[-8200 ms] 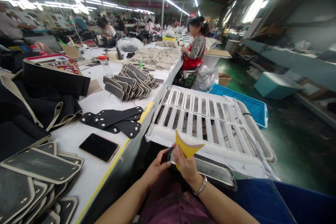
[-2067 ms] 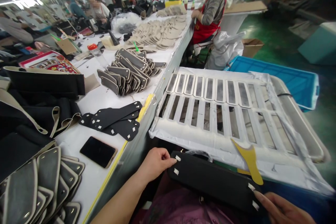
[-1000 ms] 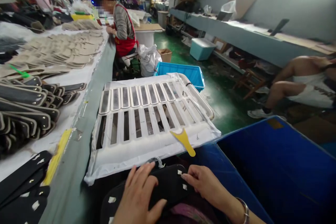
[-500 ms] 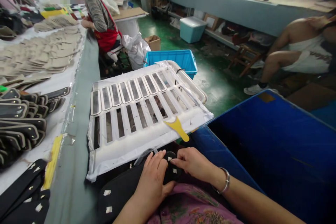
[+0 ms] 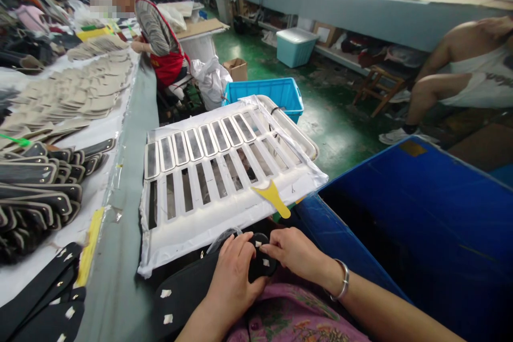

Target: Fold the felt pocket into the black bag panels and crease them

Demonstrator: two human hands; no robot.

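A long black padded piece (image 5: 186, 286) with rounded ends lies across my lap, small white tabs stuck on it near both ends. My left hand (image 5: 232, 275) is closed over its middle, thumb on the near side and fingers on the far side. At the right end, my right hand (image 5: 298, 254) has its fingers curled, with the tips pinched at a white tab (image 5: 258, 244). A second white tab (image 5: 266, 262) sits just below. More black pieces (image 5: 44, 291) with white tabs and metal studs lie on the bench at lower left.
Ahead stands a slotted white rack (image 5: 216, 208) with grey-faced strips in its far row and a yellow scraper-like tool (image 5: 272, 197) on it. A large blue bin (image 5: 401, 181) is at right. Stacked straps (image 5: 36, 192) cover the left bench. A co-worker (image 5: 160, 37) sits beyond.
The view has shifted slightly, so the surroundings appear a little further right. Both hands stay on the black padded piece in nearly the same pose.
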